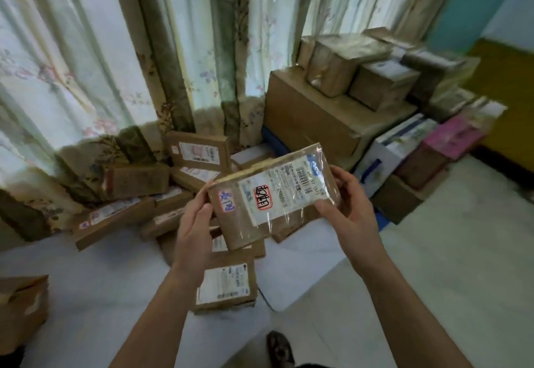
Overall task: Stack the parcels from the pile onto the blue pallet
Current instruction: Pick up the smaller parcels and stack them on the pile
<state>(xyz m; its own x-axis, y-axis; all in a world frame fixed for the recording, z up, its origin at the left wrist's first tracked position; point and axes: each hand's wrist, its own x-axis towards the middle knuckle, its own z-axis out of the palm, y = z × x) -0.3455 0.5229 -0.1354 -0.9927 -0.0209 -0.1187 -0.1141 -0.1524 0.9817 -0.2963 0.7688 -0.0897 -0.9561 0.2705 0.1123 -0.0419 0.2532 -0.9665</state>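
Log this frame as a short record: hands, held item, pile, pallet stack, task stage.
left hand: grips the held parcel's left end
right hand: grips its right end
held parcel: brown, taped, white label up, raised above the pile
pile: brown parcels loose on the floor by the curtain
blue pallet: mostly hidden under stacked boxes, right
large box: carries smaller parcels on top
stage: parcel lifted, not yet placed
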